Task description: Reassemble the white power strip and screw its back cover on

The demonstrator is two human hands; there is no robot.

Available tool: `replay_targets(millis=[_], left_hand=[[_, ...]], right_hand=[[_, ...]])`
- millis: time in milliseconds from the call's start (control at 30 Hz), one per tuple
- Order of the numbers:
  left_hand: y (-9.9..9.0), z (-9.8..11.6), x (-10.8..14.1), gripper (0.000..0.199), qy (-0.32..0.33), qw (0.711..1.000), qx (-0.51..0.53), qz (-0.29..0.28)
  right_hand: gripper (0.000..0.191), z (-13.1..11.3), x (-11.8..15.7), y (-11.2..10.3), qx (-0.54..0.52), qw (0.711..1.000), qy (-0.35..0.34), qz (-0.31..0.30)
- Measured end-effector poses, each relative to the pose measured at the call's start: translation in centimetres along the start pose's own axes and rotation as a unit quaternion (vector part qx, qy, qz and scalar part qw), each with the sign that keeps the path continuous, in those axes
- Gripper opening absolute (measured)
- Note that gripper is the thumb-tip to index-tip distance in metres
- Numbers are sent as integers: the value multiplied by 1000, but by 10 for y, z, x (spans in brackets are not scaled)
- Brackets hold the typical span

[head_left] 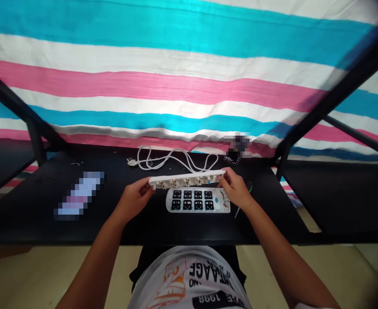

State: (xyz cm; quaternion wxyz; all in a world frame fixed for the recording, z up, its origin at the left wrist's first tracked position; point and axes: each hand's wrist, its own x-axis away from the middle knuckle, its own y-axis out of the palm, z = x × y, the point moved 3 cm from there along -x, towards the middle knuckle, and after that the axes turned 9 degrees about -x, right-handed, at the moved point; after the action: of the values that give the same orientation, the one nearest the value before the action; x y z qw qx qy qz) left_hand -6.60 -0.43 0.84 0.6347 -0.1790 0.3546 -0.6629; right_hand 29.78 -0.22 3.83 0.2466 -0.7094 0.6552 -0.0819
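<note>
Between my two hands is the white back half of a power strip (185, 177), tilted up so its inner side with metal contacts faces me. My left hand (138, 194) pinches its left end. At the other end, my right hand (234, 185) has its fingers closed on the strip's right edge. Just below lies the white front half of the power strip (226, 208), inner side up, with several black socket inserts in two rows. A slim screwdriver with a green end (237, 212) lies by my right wrist, partly hidden by it.
A white power cord (176, 155) with a plug loops along the back of the black table (137, 227). A phone (232, 158) stands at the back right. A blurred-out flat item (79, 196) lies at left. Dark frame bars slant down on both sides before a striped cloth (176, 90).
</note>
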Motion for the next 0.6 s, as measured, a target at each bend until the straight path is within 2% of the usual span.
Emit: replay_targets(millis=[200,333,467,600], left_hand=[[4,15,9,38,114,989,-88,40],[11,22,16,42,192,969,-138,69],[20,23,21,45,258,949,-157,90],[29,25,21,47,279,944,-155,86]], right_hand=[[18,14,26,-4,60,988,-139,25],[32,31,40,-6,116,974,-195,16],[40,45,50,-7,151,964,-219,3],[42,51,57,-7,177,962,-210,-15]])
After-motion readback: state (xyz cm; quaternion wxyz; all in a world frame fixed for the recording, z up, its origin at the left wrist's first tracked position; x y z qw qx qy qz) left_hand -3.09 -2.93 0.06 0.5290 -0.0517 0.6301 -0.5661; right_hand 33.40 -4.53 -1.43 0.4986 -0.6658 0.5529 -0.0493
